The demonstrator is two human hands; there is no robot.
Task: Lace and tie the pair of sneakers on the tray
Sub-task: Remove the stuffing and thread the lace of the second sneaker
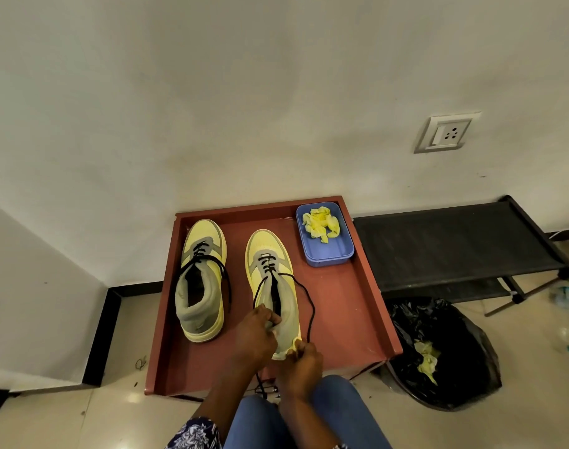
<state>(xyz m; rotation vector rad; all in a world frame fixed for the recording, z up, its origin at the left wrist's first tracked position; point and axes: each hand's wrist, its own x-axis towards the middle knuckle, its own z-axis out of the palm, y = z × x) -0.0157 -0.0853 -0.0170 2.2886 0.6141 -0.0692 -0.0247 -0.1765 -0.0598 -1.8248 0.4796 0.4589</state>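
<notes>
Two yellow and grey sneakers stand toes away from me on a red-brown tray point(351, 306). The left sneaker point(202, 280) has black laces through its lower eyelets, and their loose ends hang down both its sides. The right sneaker point(272, 286) is laced low as well. My left hand point(255, 335) grips its grey collar together with the left lace end. My right hand point(301, 361) pinches the right lace end point(310, 315) at the sneaker's heel. Lace tips dangle below the tray's front edge.
A blue tub point(340, 254) with crumpled yellow paper sits in the tray's far right corner. To the right stand a black rack point(455, 244) and a black bin bag point(455, 351) holding yellow paper. The wall rises close behind the tray. My knees are just below it.
</notes>
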